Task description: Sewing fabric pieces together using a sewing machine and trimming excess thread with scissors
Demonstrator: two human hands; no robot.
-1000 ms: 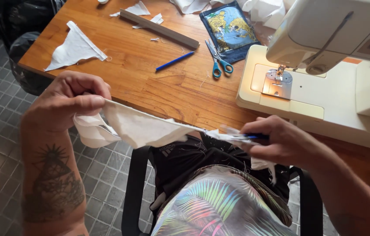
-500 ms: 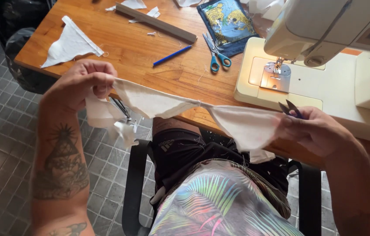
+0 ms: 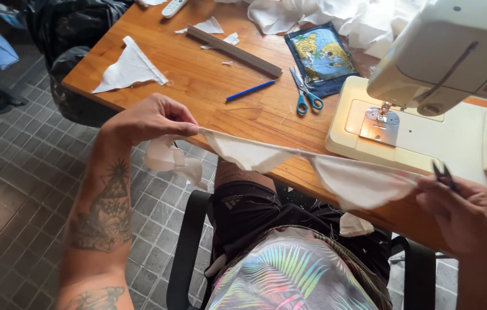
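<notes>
Beyond both hands' fingers (image 3: 183,123) clamped on white bunting (image 3: 312,166): scissors (image 3: 305,95), sewing machine (image 3: 427,103).

Free room: a broad bare stretch of the desk (image 3: 214,92) along its near edge, between the white fabric triangle (image 3: 129,68) at the left corner and the sewing machine (image 3: 427,115) at the right end; open air below the near edge, over the tiled floor (image 3: 19,189) to the left.

Obstacles: a strung line of white pennants (image 3: 289,166) held taut across the near edge between left hand (image 3: 151,117) and right hand (image 3: 462,215); blue-handled scissors (image 3: 305,95) and blue pen (image 3: 250,90) mid-desk; wooden ruler (image 3: 235,51) and patterned pouch (image 3: 321,57) toward the far edge; heaped white cloth (image 3: 324,14) at the far right corner; machine head overhanging its bed.
</notes>
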